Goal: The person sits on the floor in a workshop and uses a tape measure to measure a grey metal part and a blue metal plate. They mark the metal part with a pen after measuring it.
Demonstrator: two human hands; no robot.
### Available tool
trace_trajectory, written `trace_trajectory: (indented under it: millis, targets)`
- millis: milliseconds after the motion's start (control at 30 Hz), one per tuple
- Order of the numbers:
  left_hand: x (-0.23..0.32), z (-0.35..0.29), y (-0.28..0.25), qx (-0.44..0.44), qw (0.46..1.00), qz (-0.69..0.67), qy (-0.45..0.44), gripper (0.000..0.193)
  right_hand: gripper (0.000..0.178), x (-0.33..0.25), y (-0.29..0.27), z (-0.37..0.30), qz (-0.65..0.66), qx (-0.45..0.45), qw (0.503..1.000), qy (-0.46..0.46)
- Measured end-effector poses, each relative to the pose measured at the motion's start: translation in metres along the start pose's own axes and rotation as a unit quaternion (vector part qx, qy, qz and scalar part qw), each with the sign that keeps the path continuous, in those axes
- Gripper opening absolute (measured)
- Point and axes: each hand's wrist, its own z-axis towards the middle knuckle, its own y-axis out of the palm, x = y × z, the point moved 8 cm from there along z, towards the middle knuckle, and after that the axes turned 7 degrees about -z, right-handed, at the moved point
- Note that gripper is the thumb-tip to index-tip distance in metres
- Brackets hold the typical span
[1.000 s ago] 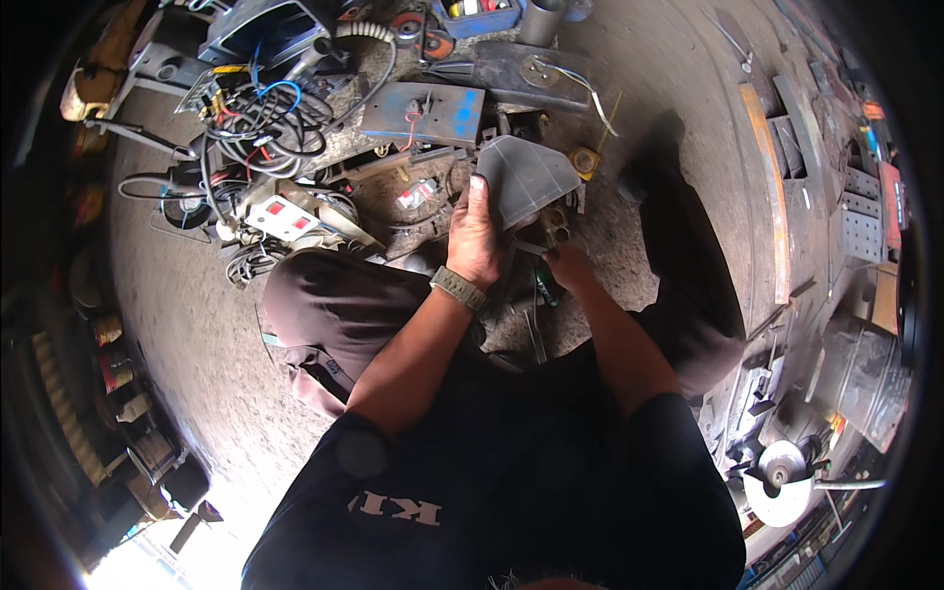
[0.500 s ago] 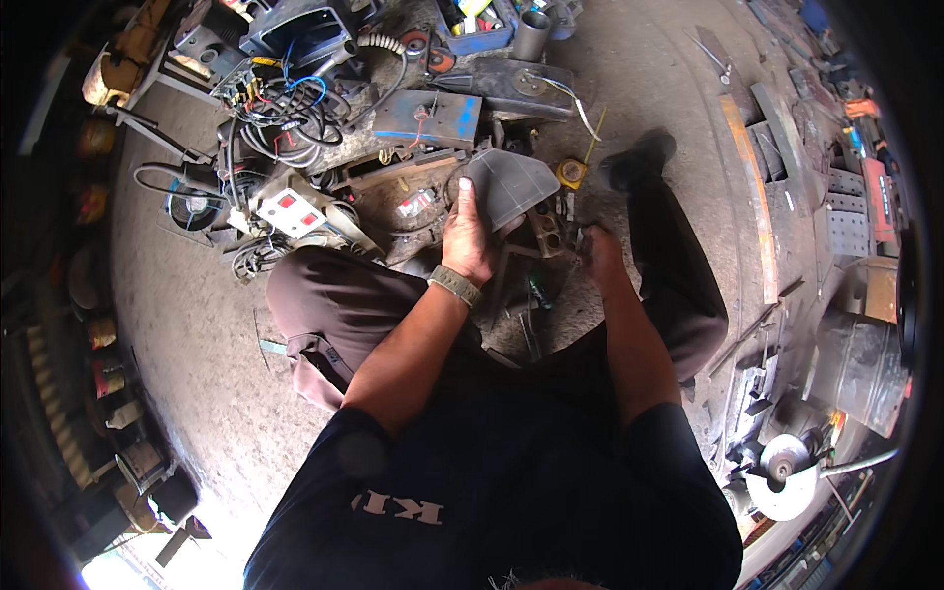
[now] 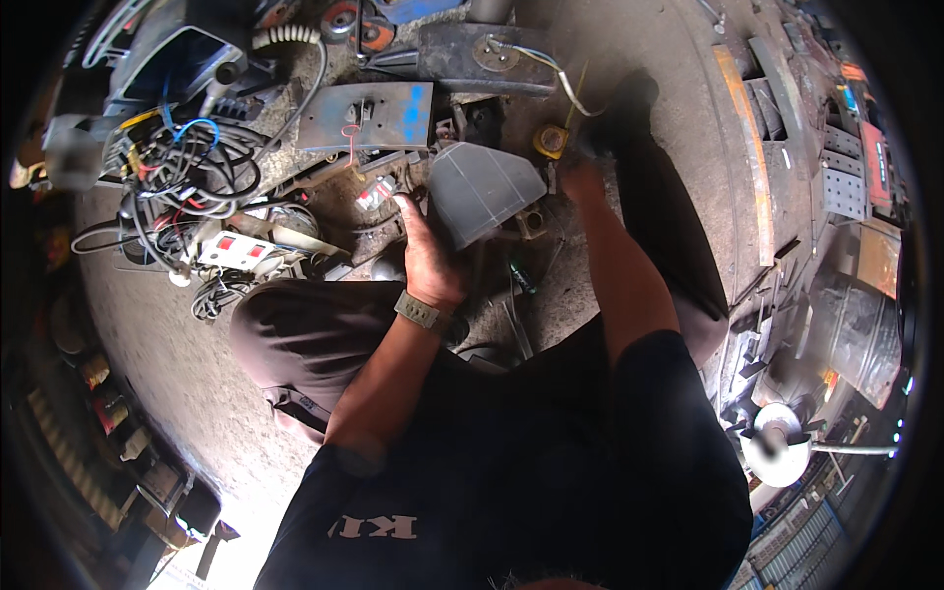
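Left hand [image 3: 430, 258] has its grip clamped on the edge of a grey sheet-metal piece [image 3: 482, 190], tilted up off the floor [image 3: 678, 88], apparently to steady it. Right hand [image 3: 582, 177] reaches toward a yellow tape measure [image 3: 552, 141] (grip state cannot be told).

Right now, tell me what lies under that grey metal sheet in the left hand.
The left hand holds the grey metal sheet. A small dark block shows at its lower edge; the floor beneath is covered.
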Motion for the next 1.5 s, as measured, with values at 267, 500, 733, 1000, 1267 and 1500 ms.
trace_trajectory:
  millis: [267, 500, 733, 1000, 1267, 1500]
  targets:
    - [0.008, 0.001, 0.011, 0.021, 0.999, 0.029, 0.002, 0.105, 0.077, -0.052, 0.021, 0.038, -0.061, -0.045, 0.997, 0.010]
    - [0.017, 0.003, 0.020, -0.005, 1.000, -0.007, 0.014, 0.095, 0.088, -0.038, 0.057, 0.066, -0.133, -0.044, 0.990, 0.018]
    - [0.018, 0.009, 0.015, -0.048, 0.998, 0.019, 0.032, 0.098, 0.084, -0.031, 0.059, 0.071, -0.082, -0.028, 0.992, 0.097]
    - [0.005, 0.013, 0.007, -0.048, 0.999, -0.016, -0.004, 0.092, 0.067, 0.022, 0.094, 0.101, -0.030, 0.054, 0.998, -0.027]
    - [-0.003, 0.008, -0.026, 0.026, 0.999, 0.011, 0.026, 0.071, 0.074, -0.041, 0.045, 0.068, 0.018, -0.011, 1.000, 0.005]
    - [-0.012, 0.009, -0.014, -0.010, 0.998, 0.049, 0.034, 0.063, 0.082, -0.011, 0.015, 0.041, 0.348, -0.076, 0.932, 0.062]
